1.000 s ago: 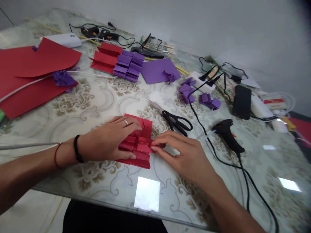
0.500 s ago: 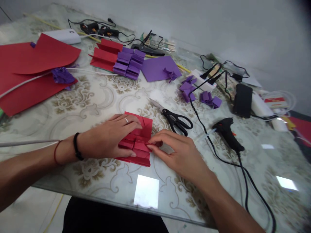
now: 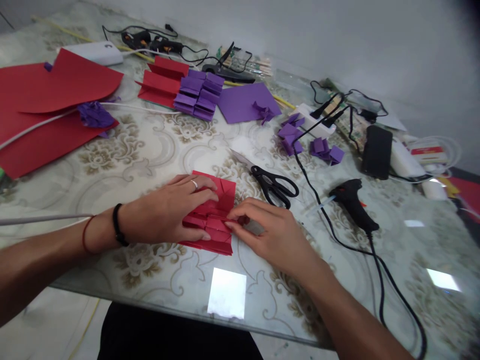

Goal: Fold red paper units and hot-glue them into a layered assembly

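Observation:
A creased sheet of red folded paper (image 3: 225, 196) lies on the table in front of me, with raised pleats across its near half. My left hand (image 3: 176, 206) rests over its left part, fingers spread and thumb pressing near the lower edge. At the right edge, my right hand (image 3: 264, 222) pinches one of the red pleats between thumb and forefinger. Black-handled scissors (image 3: 275, 185) lie just beyond my right hand. Farther right is a black glue gun (image 3: 350, 202) with a clear glue stick. My left palm hides part of the red paper.
Purple folded paper (image 3: 200, 95) and red pleated paper (image 3: 161, 85) sit at the back. Large red sheets (image 3: 56, 130) cover the left side. Small purple pieces (image 3: 290, 137) lie near a white power strip (image 3: 313, 120). A black cord (image 3: 339, 242) crosses the right side.
Hardly anything differs. My right fingertips have shifted very slightly along the pinched red pleat; my left hand stays put. The view has tilted a little.

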A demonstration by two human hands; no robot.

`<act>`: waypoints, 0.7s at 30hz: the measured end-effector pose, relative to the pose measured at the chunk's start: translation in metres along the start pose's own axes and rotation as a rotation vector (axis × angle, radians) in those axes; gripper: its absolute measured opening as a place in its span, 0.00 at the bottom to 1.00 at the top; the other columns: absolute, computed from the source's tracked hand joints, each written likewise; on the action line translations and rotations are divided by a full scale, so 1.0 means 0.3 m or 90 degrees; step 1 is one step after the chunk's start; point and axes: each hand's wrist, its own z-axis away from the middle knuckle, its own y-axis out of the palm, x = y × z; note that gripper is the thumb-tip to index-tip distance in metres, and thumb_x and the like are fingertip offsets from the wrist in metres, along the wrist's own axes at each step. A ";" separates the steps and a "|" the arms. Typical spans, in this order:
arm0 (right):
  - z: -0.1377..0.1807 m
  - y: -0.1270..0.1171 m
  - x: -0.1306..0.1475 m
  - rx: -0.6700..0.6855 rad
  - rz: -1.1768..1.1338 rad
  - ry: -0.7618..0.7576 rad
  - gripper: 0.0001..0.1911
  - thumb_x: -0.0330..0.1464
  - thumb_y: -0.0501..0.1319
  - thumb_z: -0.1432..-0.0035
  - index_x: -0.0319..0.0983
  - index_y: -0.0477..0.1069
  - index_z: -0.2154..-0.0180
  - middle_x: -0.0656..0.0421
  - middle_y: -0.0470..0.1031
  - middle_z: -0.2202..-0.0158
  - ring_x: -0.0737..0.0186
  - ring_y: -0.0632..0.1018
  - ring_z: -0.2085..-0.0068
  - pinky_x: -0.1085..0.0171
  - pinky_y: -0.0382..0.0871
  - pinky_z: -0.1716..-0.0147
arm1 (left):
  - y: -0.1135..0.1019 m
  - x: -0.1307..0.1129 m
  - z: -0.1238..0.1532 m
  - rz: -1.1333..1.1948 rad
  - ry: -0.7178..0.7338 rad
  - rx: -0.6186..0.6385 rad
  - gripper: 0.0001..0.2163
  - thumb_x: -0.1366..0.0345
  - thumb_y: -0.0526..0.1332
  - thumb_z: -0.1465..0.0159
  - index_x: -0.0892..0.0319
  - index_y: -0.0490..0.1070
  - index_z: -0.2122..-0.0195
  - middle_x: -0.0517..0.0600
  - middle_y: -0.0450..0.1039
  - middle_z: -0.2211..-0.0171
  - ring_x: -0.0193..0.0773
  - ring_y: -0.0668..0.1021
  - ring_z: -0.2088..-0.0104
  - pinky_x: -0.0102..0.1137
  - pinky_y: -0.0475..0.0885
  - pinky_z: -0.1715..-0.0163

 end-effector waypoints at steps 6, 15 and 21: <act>-0.002 0.002 -0.002 0.001 0.006 0.001 0.05 0.25 0.63 0.33 0.39 0.74 0.62 0.58 0.78 0.64 0.62 0.80 0.65 0.65 0.73 0.64 | -0.012 -0.011 -0.001 -0.016 -0.003 0.012 0.24 0.58 0.70 0.37 0.62 0.71 0.43 0.63 0.70 0.40 0.57 0.74 0.40 0.52 0.68 0.38; 0.000 0.008 -0.008 0.002 -0.001 0.001 0.04 0.23 0.64 0.35 0.37 0.76 0.62 0.58 0.78 0.64 0.65 0.79 0.68 0.67 0.72 0.63 | -0.018 -0.016 -0.004 -0.015 -0.018 0.021 0.23 0.58 0.70 0.37 0.60 0.71 0.43 0.62 0.71 0.40 0.56 0.74 0.40 0.52 0.69 0.38; 0.001 0.012 -0.009 0.009 -0.004 0.010 0.04 0.23 0.65 0.35 0.36 0.76 0.62 0.58 0.78 0.64 0.65 0.79 0.67 0.67 0.72 0.63 | -0.019 -0.021 -0.003 -0.021 -0.011 0.021 0.22 0.60 0.70 0.37 0.62 0.72 0.44 0.64 0.70 0.40 0.58 0.74 0.40 0.54 0.69 0.38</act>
